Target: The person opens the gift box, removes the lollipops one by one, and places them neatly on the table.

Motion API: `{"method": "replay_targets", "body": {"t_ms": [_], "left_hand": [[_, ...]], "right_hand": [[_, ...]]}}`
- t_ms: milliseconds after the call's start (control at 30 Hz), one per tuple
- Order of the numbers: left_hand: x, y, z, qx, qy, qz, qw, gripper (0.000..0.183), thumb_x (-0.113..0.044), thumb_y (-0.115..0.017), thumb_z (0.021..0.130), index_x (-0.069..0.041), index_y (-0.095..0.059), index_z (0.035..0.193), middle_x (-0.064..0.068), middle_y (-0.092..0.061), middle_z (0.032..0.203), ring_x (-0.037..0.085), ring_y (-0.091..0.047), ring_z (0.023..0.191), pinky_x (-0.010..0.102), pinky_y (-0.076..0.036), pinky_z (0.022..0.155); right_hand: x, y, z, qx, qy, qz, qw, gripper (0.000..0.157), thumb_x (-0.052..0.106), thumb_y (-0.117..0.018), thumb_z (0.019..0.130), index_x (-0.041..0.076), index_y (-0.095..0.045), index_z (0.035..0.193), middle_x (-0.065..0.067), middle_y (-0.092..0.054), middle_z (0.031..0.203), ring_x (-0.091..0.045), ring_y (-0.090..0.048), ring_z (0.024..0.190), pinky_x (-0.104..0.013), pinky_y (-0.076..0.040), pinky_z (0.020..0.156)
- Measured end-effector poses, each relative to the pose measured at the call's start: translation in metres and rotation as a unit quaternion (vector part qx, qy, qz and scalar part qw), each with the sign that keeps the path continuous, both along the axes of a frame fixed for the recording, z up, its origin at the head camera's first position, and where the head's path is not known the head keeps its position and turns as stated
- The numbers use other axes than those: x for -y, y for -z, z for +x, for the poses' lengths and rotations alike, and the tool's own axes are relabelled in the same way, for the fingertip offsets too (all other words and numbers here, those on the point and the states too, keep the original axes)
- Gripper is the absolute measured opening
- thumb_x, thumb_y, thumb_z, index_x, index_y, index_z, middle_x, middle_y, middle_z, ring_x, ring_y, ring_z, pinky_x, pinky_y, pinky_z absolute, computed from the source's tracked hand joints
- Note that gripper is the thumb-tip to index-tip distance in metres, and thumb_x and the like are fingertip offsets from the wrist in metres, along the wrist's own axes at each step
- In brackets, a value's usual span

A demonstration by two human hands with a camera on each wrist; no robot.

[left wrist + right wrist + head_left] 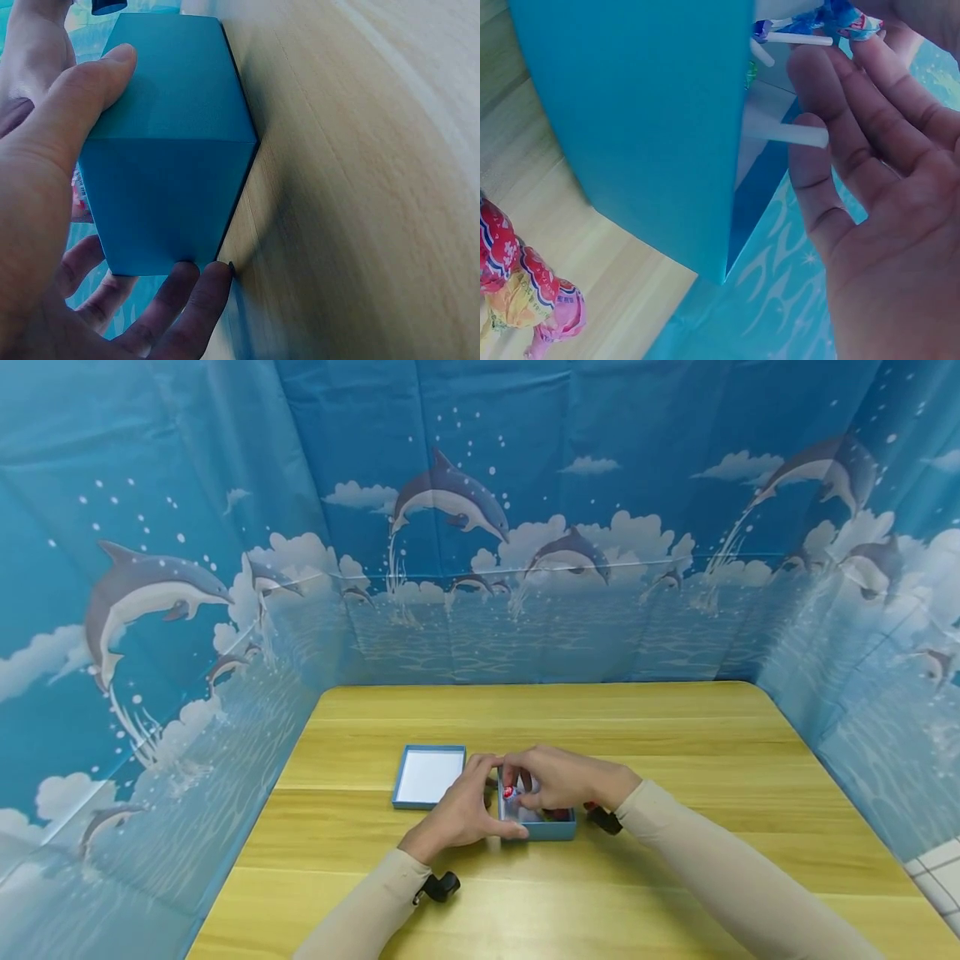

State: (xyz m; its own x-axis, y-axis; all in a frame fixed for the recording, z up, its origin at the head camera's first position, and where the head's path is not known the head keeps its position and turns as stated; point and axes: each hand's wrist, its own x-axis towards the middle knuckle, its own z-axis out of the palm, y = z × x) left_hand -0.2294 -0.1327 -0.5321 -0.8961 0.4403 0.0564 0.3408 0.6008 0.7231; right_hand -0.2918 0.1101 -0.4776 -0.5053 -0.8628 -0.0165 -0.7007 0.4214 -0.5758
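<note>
A blue cardboard box [551,831] stands uncovered on the table with lollipops inside. My left hand [467,806] grips its left end; in the left wrist view the thumb [97,79] lies on one long side and fingertips touch the box's far edge. Over the box opening, my right hand [566,779] pinches a lollipop [510,792] in a red and blue wrapper. White lollipop sticks [795,133] poke out of the box beside the right fingers in the right wrist view. Much of the box's contents is hidden by the hands and walls.
The box lid [430,777], white inside with blue edges, lies to the left of the box. Several wrapped lollipops [529,289], red, yellow and pink, lie on the wooden table [600,718] by the box's right side. A dolphin-print curtain [480,635] surrounds the table.
</note>
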Motion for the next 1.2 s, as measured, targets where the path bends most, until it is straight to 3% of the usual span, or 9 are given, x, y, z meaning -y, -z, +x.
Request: {"method": "replay_targets", "body": {"t_ms": [133,367,1000,1200], "left_hand": [[0.0,-0.001,0.0,0.001,0.001,0.002,1.0,0.103,-0.059,-0.102,0.088,-0.028,-0.048,0.169,0.004,-0.052,0.163,0.027,-0.065,0.144,0.055,-0.059,0.121],[0.0,-0.001,0.001,0.005,0.001,0.007,1.0,0.104,-0.059,-0.102,0.089,-0.027,-0.047,0.171,0.004,-0.052,0.165,0.027,-0.065,0.144,0.055,-0.059,0.121],[0.001,0.0,-0.001,-0.003,-0.001,-0.002,1.0,0.105,-0.058,-0.102,0.088,-0.028,-0.047,0.172,0.005,-0.05,0.169,0.027,-0.065,0.143,0.054,-0.059,0.12],[0.001,-0.002,0.0,0.0,-0.005,-0.012,0.9999,0.11,-0.059,-0.102,0.088,-0.027,-0.044,0.176,0.006,-0.049,0.173,0.028,-0.064,0.146,0.056,-0.057,0.123]], "right_hand": [[-0.002,-0.001,0.0,-0.005,0.002,-0.018,1.0,0.015,0.012,-0.08,0.109,0.018,-0.075,0.122,0.01,-0.076,0.104,-0.01,-0.07,0.086,-0.025,-0.062,0.079],[-0.003,-0.004,0.0,-0.017,0.002,-0.041,0.999,0.013,0.013,-0.079,0.111,0.016,-0.075,0.123,0.007,-0.077,0.105,-0.001,-0.066,0.084,-0.024,-0.063,0.077],[-0.008,-0.019,0.007,-0.052,0.01,-0.077,0.996,0.018,0.012,-0.079,0.11,0.013,-0.076,0.129,0.001,-0.083,0.116,0.001,-0.07,0.088,-0.029,-0.068,0.08],[-0.012,-0.022,0.011,-0.066,0.009,-0.082,0.994,0.02,0.013,-0.081,0.11,0.014,-0.076,0.129,0.002,-0.083,0.116,0.0,-0.069,0.089,-0.037,-0.07,0.082]]}}
